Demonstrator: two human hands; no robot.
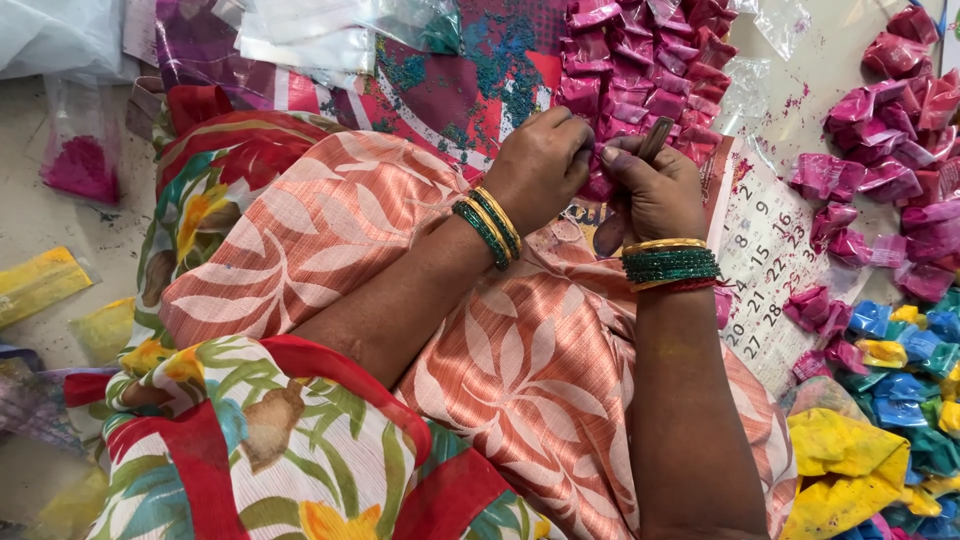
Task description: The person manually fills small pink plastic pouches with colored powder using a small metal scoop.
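At the far left, a clear bag with pink powder (78, 165) lies on the pale floor (25, 225), and below it are some yellow packets (40, 283). In the middle, the person's lap is covered by an orange leaf-patterned cloth (500, 350).

The left hand (540, 165), with green and gold bangles (487, 227) at the wrist, has its fingers closed together on a small pink packet (598, 187), which sits between the two hands, just above the lap. The right hand (652, 190) is also curled tight and touches the same packet; it grips a thin brown stick-like thing (656, 138), maybe a tool, but the view is not clear there.

Behind the hands lies a row of pink packets (640, 60). To the right are a calendar sheet (765, 265), another heap of pink packets (890, 130), blue packets (900, 385), and a yellow bag (835, 470).
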